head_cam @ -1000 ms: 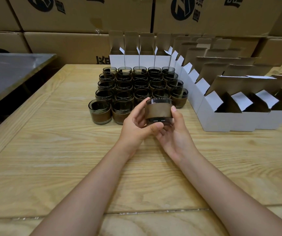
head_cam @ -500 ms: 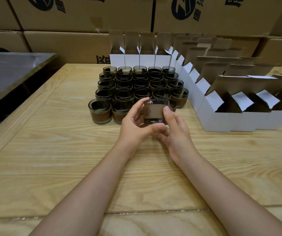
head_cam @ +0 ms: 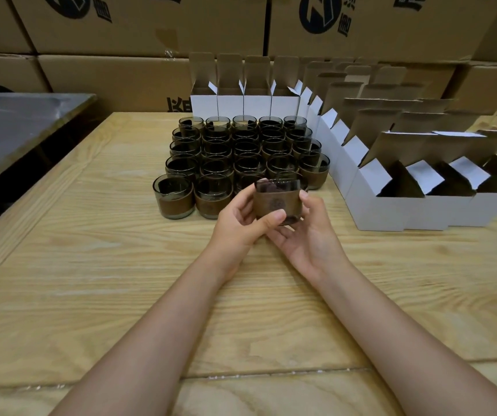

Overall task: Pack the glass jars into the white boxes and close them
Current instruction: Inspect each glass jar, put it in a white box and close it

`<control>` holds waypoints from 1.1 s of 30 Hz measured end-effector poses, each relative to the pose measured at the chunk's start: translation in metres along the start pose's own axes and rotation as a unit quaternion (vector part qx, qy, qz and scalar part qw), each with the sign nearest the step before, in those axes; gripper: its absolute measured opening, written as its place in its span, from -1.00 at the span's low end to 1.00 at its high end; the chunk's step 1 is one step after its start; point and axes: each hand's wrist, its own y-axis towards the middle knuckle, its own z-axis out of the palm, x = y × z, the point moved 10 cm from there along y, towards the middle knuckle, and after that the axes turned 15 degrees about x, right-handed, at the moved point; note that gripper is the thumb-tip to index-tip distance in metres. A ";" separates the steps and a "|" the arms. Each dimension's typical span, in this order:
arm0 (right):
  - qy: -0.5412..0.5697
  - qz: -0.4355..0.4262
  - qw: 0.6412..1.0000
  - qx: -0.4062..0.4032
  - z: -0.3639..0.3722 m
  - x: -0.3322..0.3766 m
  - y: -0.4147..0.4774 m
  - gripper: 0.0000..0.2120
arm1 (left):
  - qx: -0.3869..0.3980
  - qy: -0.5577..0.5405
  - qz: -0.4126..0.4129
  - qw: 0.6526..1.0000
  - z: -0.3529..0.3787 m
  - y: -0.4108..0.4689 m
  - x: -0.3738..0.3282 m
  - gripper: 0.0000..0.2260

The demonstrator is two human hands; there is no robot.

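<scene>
Jar [head_cam: 274,199] in left hand [head_cam: 238,225], right hand [head_cam: 310,235]; white boxes [head_cam: 376,211] open.

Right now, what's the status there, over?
Left hand and right hand both hold one glass jar. Nearest white box open. Path looks clear.

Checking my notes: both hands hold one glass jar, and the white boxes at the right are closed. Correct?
Not closed: in the head view the white boxes stand open, flaps up. The left hand and right hand do hold one glass jar.
</scene>
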 end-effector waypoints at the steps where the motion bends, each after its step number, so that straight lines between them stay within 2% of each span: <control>1: 0.004 0.002 1.000 0.000 0.001 0.000 0.000 -0.62 | -0.006 0.000 0.004 1.000 -0.001 0.000 -0.001 -0.35; 13: 0.001 -0.035 0.999 0.027 0.004 0.002 0.003 -0.60 | -0.014 0.058 0.040 0.997 0.000 -0.001 -0.010 -0.34; 21: 0.046 -0.036 0.997 0.044 0.004 0.001 0.005 -0.69 | 0.004 0.102 0.056 0.993 0.001 -0.003 -0.014 -0.26; 33: 0.070 -0.066 0.991 0.089 0.008 0.007 0.003 -0.51 | 0.005 0.142 0.064 0.988 0.005 -0.003 -0.016 -0.29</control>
